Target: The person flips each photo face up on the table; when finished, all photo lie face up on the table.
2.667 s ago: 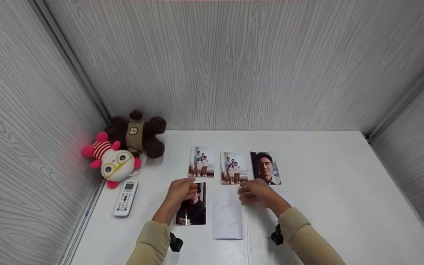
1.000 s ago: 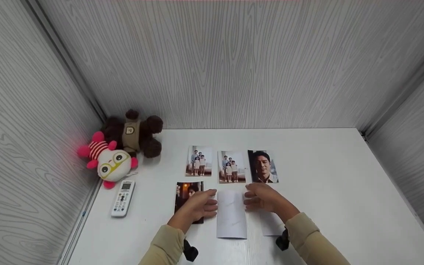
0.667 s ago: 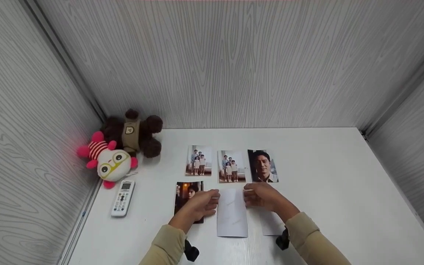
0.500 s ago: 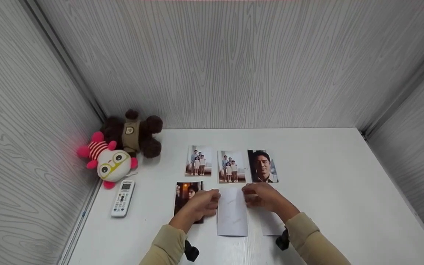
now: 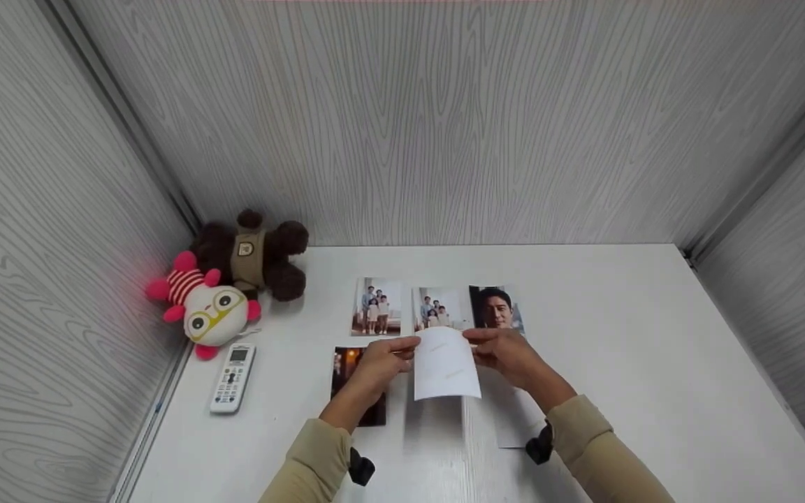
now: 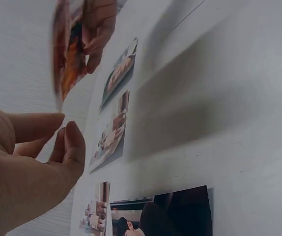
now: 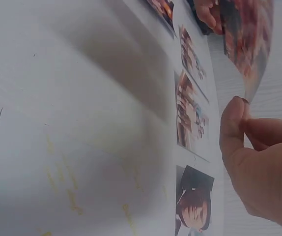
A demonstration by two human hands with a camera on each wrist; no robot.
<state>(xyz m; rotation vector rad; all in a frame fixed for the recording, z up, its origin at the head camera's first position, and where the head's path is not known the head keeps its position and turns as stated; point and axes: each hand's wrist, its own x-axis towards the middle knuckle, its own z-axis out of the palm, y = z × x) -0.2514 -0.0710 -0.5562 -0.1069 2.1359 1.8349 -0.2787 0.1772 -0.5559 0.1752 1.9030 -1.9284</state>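
Note:
Both hands hold up a photo print (image 5: 446, 367) in the head view, its white back toward me and its lower edge curving off the table. My left hand (image 5: 378, 367) pinches its upper left corner, while my right hand (image 5: 511, 356) pinches the upper right one. The wrist views show its dark, reddish printed side, blurred. Behind it lie a family photo (image 5: 376, 307), a second family photo (image 5: 436, 302), partly covered, and a portrait photo (image 5: 493, 304). A dark photo (image 5: 346, 370) sits under my left forearm. Beside my right wrist is a face-down photo (image 7: 82, 187) with faint yellow marks.
At the table's left stand a brown plush toy (image 5: 252, 258) and a pink-and-white plush toy (image 5: 214, 311). A white remote control (image 5: 233, 377) lies in front of them. Wood-grain panels (image 5: 402, 126) enclose the white table (image 5: 619, 363) at the back and sides.
Earlier, my left hand moved right from the dark photo to the face-down print. Since half a second ago, both hands have lifted that print off the table and slightly away from me.

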